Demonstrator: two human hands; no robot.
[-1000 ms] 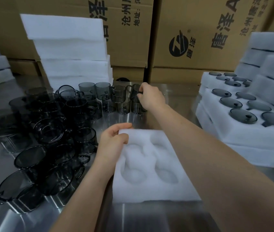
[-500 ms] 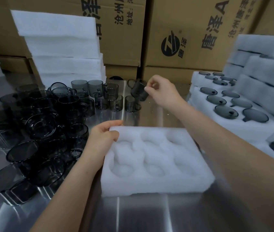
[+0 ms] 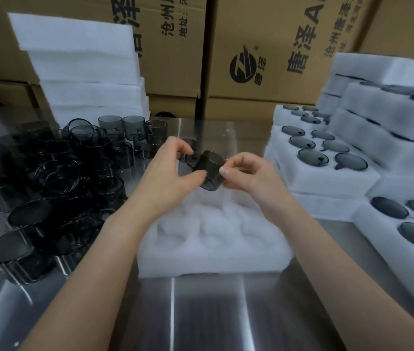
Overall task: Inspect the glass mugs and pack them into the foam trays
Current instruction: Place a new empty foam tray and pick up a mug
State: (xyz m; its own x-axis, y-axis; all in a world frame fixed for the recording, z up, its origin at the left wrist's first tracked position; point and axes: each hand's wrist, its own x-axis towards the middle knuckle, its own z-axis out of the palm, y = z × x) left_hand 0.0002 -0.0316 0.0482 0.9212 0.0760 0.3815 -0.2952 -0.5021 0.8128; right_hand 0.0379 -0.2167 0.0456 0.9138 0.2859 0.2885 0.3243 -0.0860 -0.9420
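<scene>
A smoky grey glass mug [image 3: 209, 172] is held tilted in the air above the far edge of a white foam tray [image 3: 213, 252] with empty round pockets. My left hand [image 3: 168, 173] pinches the mug at its handle side. My right hand [image 3: 246, 173] pinches the mug's other side between thumb and fingers. Many more grey mugs [image 3: 56, 178] crowd the steel table on the left, some upright, some lying over.
Filled foam trays [image 3: 327, 158] with mugs in their pockets are stacked at the right, with another [image 3: 403, 229] nearer. A pile of blank foam trays [image 3: 82, 72] stands at the back left. Cardboard boxes [image 3: 264, 46] wall off the back. Bare steel tabletop [image 3: 201, 312] lies nearest me.
My right hand lifted one mug from the back row and brought it toward me over the tray. My left hand let go of the tray and took hold of the mug.
</scene>
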